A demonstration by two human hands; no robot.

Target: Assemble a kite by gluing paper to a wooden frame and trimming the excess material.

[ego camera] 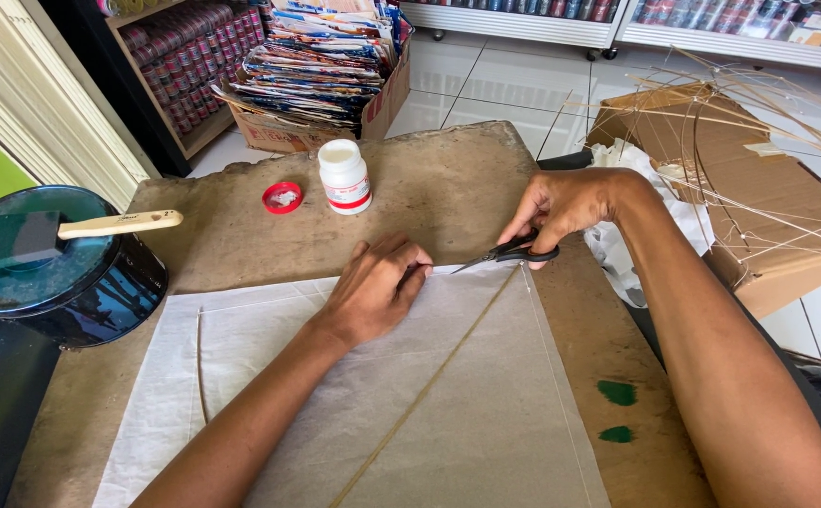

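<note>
Both forearms reach forward over the brown worktable [448,179], the left one slanting up from the bottom edge, the right one coming in from the lower right and bending inward at the wrist. The left hand [373,287] lies palm down, fingers loosely curled and close together, pressing the top edge of a sheet of white tissue paper [486,414] that is spread flat on the table. The right hand [561,205] is closed around the black handles of a pair of scissors [509,254], whose blades point left toward the left fingertips and meet the paper's top edge just beside them. A thin bamboo stick [429,386] runs diagonally across the sheet. Behind the hands stand a white glue bottle [344,176] and its red cap [282,197], lying apart. At the left, a round dark tin [71,282] carries a wooden-handled sponge brush [100,226] on top
</note>
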